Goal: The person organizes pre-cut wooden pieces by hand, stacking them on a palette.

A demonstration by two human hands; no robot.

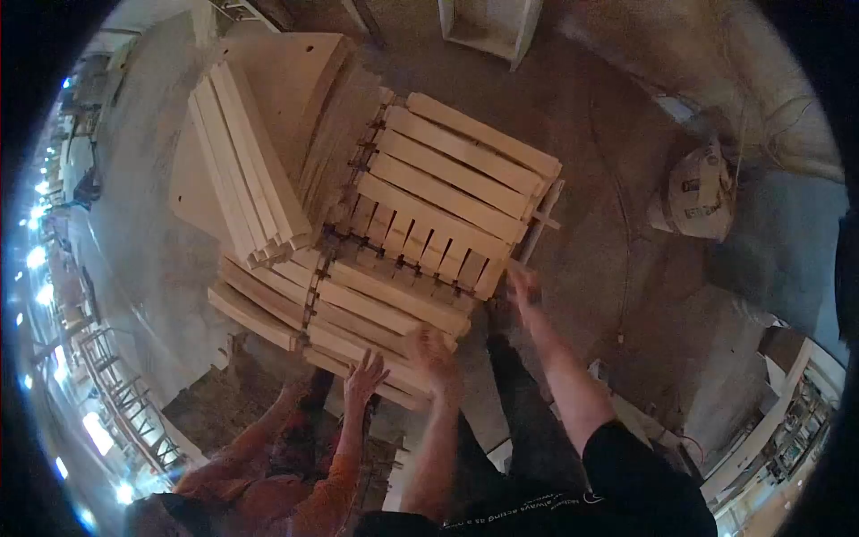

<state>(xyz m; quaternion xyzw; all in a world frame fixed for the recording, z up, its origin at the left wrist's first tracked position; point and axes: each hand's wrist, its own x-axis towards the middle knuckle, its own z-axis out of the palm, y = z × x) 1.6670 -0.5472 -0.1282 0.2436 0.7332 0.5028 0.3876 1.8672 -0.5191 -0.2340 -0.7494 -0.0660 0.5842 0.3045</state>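
Observation:
My left hand (pixel 432 352) is over the right ends of the lower wooden slats (pixel 385 304). It is blurred, and I cannot make out a grip. Smeared by motion, my right hand (pixel 523 288) is at the lower right corner of the upper slats (pixel 456 161), beside the end of a slat with a row of slots below it. Dark metal clamp-like strips (pixel 313 291) run across both groups of slats. To the left of my arms, a co-worker's hand (pixel 365 379) with spread fingers is at the near edge of the lower slats.
Several long wooden strips (pixel 242 161) lie across a large stack of boards (pixel 277 85) at the upper left. A white bag (pixel 702 192) stands on the floor at the right. The co-worker in an orange top (pixel 335 488) is close on my left. A wooden frame (pixel 490 31) is at the top.

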